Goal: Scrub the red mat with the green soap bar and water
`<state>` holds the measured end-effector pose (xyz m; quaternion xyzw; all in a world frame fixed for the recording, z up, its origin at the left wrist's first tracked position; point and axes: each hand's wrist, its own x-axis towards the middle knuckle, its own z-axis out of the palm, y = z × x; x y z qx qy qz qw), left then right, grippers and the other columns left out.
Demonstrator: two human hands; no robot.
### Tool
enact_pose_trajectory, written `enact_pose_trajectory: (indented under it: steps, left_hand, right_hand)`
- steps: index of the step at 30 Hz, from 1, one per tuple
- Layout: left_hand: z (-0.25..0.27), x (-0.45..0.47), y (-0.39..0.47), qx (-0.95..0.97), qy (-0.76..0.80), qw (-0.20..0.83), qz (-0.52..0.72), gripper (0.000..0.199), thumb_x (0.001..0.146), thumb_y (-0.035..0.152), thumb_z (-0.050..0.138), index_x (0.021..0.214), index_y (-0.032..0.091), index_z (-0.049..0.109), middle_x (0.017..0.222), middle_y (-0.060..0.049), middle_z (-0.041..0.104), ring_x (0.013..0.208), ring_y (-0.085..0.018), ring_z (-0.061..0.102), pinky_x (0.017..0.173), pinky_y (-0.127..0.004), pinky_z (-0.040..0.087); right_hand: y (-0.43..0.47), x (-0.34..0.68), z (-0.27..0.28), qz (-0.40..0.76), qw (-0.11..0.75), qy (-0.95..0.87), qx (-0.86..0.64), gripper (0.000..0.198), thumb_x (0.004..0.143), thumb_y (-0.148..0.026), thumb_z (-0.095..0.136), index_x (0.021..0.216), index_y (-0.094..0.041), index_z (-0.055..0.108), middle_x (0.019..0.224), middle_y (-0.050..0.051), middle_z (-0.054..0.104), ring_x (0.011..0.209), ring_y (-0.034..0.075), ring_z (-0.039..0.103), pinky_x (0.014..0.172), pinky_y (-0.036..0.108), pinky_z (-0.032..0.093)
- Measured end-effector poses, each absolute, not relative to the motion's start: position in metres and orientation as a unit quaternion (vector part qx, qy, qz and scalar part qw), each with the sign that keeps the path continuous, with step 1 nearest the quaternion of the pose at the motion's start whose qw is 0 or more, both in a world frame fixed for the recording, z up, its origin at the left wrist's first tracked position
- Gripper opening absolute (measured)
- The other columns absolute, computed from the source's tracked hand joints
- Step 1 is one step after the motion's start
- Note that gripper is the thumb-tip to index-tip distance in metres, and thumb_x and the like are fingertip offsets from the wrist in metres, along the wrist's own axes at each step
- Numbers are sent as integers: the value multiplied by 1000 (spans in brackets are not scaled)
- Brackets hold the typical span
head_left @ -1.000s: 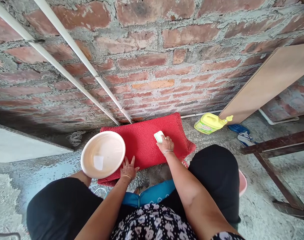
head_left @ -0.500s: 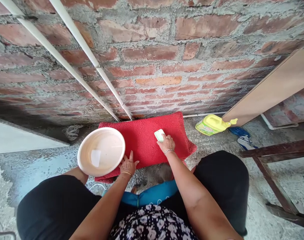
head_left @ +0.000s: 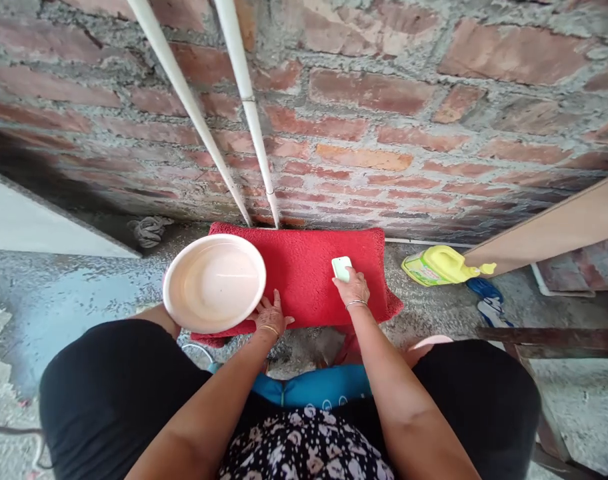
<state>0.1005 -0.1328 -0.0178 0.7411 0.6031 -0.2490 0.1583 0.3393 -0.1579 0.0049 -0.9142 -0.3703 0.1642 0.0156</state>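
Note:
A thick red mat (head_left: 304, 273) lies along the foot of the brick wall. On its right half my right hand (head_left: 353, 287) is closed around a pale green scrubbing brush (head_left: 341, 267). The brush's underside is out of sight against the mat. At the mat's left end stands a round cream basin (head_left: 219, 287) with clear water in it. My left hand (head_left: 271, 313) lies on the mat's near edge, right beside the basin. Its fingers are spread, and part of the hand is hidden by the basin's rim.
To the right, a yellow detergent jug (head_left: 438, 265) stands near a leaning brown board (head_left: 549, 220). Blue-and-white footwear (head_left: 487, 300) and a dark wooden frame (head_left: 559, 337) are nearby. Two white pipes (head_left: 249, 100) run down the wall. A grey rag (head_left: 151, 231) lies at the left.
The view has tilted and shifted, so the wall, mat and basin appear moved. My right hand stays on the mat's right half with the brush; my left hand stays by the basin.

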Motion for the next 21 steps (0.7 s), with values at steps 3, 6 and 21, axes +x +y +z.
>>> enact_pose_trajectory:
  steps: [3,6,21]
  left_hand:
    - [-19,101,-135,742,608,157,-235,98,72,65,54,149,21,11,145,-30,23,128,-49,26,82,-71,35]
    - [-20,101,-135,742,610,163,-224,96,73,63,54,149,21,11,143,-29,27,127,-47,28,84,-71,34]
    - [-18,100,-133,731,616,203,-212,96,72,61,58,148,22,14,140,-26,33,125,-45,32,87,-67,35]
  right_hand:
    - [-155,334,3,181,1,-393,-901,60,77,-57,56,131,-34,45,111,6,52,100,21,54,82,31,41]
    - [-168,350,2,164,3,-321,-933,62,77,-59,54,132,-31,45,110,8,52,97,23,56,79,33,42]
    - [-151,347,1,158,2,-323,-933,64,75,-60,55,131,-32,46,112,8,53,99,24,55,79,34,43]
